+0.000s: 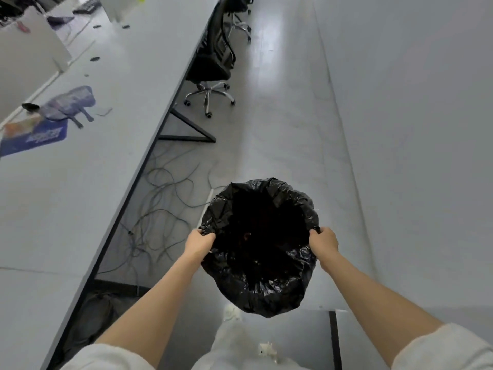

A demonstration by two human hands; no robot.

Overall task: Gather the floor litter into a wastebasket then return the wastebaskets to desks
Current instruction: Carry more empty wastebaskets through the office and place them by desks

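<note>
Two hands carry the lined wastebasket along the desk row

Both hands are on the wastebasket [260, 247], which hangs between them above the floor, in front of the person's legs. The left hand [198, 243] has its fingers curled over the rim on its side and grips the black liner there. The right hand [324, 243] does the same on the opposite side, with the thumb on top of the rim. Neither hand is spread; each one is closed around the edge.

I judge that the gathering step is nearly over and the returning step is in hand, because the basket is lifted and not standing. Inside it is too dark to tell the contents. One pale scrap of litter [268, 349] lies on the floor behind the hands, near the person's feet. The next move probably calls for setting the basket down beside this scrap to collect it, or under the long desk [88, 198] to the left of the left hand, where cables [162, 206] lie.
</note>
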